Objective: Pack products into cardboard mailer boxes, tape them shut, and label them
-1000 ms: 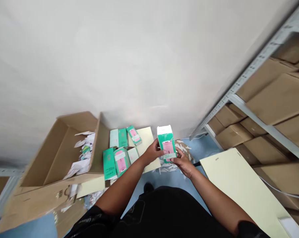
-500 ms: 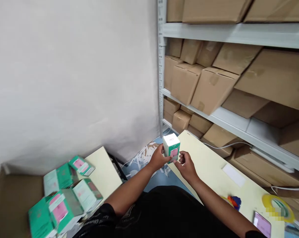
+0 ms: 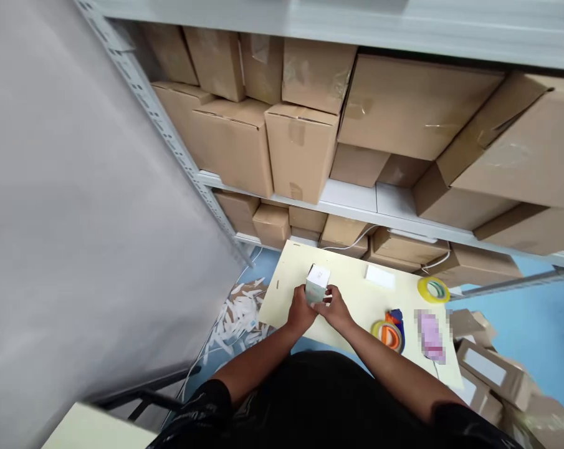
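Between my hands is a small carton with a white top and a pale green side facing me, held over the cream table. My left hand grips its left side and lower edge. On the right side, my right hand has its fingers bent round the lower corner, thumb near the front edge. Both hands are close together at the base of the carton. Whether the carton touches the table is hard to tell.
A white slip or flat box, tape dispenser, yellow tape roll and blurred pink phone-like item lie on the table. Shelves of brown boxes stand behind. Paper scraps litter the floor left; cartons sit right.
My view has turned right, bringing the whole table into sight and the green boxes out of it. The carton is now over the table, turned to a paler side, with my right hand on it.
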`<action>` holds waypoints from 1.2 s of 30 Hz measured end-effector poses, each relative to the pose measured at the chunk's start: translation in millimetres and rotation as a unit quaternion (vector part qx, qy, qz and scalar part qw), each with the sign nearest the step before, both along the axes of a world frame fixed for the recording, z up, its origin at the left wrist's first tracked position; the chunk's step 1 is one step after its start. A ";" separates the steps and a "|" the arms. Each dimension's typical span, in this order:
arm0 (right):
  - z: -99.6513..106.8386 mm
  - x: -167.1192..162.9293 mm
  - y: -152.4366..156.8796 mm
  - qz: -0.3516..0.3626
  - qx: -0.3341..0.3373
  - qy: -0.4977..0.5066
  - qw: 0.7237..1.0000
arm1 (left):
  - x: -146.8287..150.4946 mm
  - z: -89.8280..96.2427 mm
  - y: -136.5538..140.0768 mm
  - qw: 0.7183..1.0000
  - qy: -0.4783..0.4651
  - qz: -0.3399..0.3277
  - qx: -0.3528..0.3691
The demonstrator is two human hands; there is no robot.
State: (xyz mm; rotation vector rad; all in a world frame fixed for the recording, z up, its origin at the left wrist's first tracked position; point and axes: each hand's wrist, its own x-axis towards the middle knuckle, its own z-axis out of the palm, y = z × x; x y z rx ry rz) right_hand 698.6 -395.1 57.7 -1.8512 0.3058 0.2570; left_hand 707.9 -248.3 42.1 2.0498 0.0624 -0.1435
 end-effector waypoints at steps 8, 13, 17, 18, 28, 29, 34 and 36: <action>-42.4 18.3 -45.1 -0.039 0.012 0.031 0.999 | -1.9 -51.5 -9.4 0.983 0.054 -0.170 -0.038; -46.6 28.6 -76.4 -0.041 -0.023 0.058 0.997 | 0.0 -41.5 -3.2 0.955 0.054 -0.292 -0.019; -48.2 22.4 -93.1 -0.056 -0.026 0.046 0.997 | 14.5 -4.7 8.7 0.939 0.006 -0.341 0.042; -49.5 18.4 -93.8 -0.050 -0.014 0.044 0.998 | 21.3 6.6 10.6 0.942 -0.028 -0.330 0.061; -46.8 14.9 -68.2 0.038 -0.020 0.009 0.999 | 56.3 51.8 -25.2 0.970 0.027 -0.225 0.089; -44.0 19.0 -70.3 0.044 -0.024 0.000 0.999 | 50.0 51.9 -28.5 0.973 0.030 -0.208 0.095; -34.0 31.2 -87.3 0.112 -0.023 -0.020 0.993 | 36.8 66.5 -33.0 0.958 0.033 -0.192 0.209; -32.2 31.9 -90.1 0.132 -0.039 -0.027 0.990 | 44.2 76.8 -34.1 0.928 -0.044 -0.238 0.285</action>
